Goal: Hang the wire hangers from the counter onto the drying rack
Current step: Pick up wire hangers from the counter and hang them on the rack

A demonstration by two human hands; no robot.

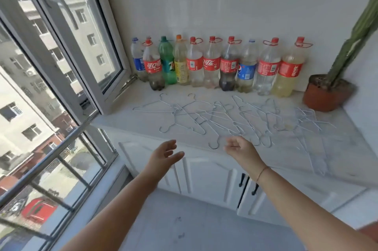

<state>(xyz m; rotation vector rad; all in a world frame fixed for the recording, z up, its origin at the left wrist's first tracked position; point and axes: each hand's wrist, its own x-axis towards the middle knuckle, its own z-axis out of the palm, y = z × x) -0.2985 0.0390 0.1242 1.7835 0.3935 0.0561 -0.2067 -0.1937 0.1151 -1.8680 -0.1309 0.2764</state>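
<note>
Several thin silver wire hangers (216, 119) lie spread and overlapping across the white marble counter (337, 148). My left hand (163, 156) hovers in front of the counter's front edge, fingers relaxed and apart, holding nothing. My right hand (241, 150) reaches over the front edge, fingers loosely bent, close to the hook of the nearest hanger (212, 145) without gripping it. No drying rack is in view.
A row of several plastic soda bottles (214, 62) lines the back wall. A potted cactus (329, 91) stands at the counter's right end. An open window sash (81, 46) juts in at the left. White cabinet doors (206, 173) sit below the counter.
</note>
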